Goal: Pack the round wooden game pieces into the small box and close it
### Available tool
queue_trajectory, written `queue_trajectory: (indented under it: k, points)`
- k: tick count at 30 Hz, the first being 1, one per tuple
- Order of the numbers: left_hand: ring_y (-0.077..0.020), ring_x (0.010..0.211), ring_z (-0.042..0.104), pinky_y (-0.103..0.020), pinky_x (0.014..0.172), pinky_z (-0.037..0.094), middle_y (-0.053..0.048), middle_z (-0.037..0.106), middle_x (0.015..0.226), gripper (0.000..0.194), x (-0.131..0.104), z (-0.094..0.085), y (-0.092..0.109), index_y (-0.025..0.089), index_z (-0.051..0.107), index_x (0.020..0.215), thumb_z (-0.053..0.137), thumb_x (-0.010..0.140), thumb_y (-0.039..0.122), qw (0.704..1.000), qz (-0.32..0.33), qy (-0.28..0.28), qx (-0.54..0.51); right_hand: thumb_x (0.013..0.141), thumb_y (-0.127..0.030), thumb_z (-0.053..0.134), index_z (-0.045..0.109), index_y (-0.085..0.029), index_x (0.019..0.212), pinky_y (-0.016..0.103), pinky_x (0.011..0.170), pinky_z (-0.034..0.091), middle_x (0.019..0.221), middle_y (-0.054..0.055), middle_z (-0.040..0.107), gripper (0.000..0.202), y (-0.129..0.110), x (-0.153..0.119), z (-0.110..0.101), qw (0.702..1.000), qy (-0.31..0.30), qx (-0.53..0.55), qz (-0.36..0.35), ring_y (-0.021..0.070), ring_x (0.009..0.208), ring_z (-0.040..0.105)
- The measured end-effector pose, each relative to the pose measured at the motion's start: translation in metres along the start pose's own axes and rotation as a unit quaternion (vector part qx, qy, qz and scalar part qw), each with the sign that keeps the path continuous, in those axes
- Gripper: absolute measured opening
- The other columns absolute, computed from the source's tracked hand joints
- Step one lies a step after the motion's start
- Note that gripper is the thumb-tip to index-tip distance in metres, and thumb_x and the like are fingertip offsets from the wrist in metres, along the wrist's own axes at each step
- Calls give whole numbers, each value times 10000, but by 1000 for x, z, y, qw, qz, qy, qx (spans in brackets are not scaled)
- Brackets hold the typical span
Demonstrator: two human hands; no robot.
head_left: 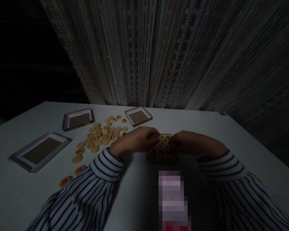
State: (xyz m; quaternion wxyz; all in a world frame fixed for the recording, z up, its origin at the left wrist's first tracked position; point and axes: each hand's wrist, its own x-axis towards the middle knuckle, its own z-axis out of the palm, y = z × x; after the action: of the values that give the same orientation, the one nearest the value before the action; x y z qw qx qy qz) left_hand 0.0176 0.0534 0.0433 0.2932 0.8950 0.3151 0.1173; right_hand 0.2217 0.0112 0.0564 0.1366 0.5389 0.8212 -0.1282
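Observation:
A small box (162,159) filled with rows of round wooden pieces marked with characters (162,143) lies in front of me. From the left, my left hand (141,138) reaches over the box's upper left side, fingers curled together at the pieces. My right hand (189,141) comes in from the right, its fingers bent down at the box's upper right side. Both hands are dark and blurred at the fingertips, so what they grip, if anything, cannot be made out.
Many loose round pieces (104,137) are spread left of my left hand, with a few near my left sleeve (65,182). Open trays stand at the far left (66,139), back left (92,116) and back centre (150,116) of the white table (197,120). A curtain hangs behind.

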Motion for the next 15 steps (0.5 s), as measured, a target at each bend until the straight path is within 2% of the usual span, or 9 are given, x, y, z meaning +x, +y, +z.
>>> queue_trajectory:
  k: [7, 12, 15]
  points:
    - [-143, 759, 581, -229, 642, 413, -40, 663, 881, 268, 0, -1, 0, 164, 616, 981, 445, 819, 290, 1000, -2, 4, 3, 749, -225, 498, 668, -167, 854, 224, 509, 378, 785, 75, 671, 208, 3, -1, -1, 1000, 5, 9, 8, 133, 594, 583]
    - [-150, 757, 588, -228, 646, 420, -46, 670, 886, 290, -3, -6, 2, 162, 614, 1007, 434, 817, 287, 1000, -13, 3, 8, 771, -226, 479, 672, -186, 878, 235, 556, 387, 796, 66, 675, 224, 6, -3, -2, 999, 39, 10, -7, 143, 645, 598]
    - [-153, 755, 590, -231, 656, 425, -40, 672, 863, 277, -4, -9, 2, 162, 622, 982, 439, 811, 280, 1000, -16, 11, 11, 800, -229, 438, 674, -175, 826, 231, 540, 373, 774, 66, 672, 244, 6, -4, -4, 998, 58, -9, 3, 137, 625, 587]
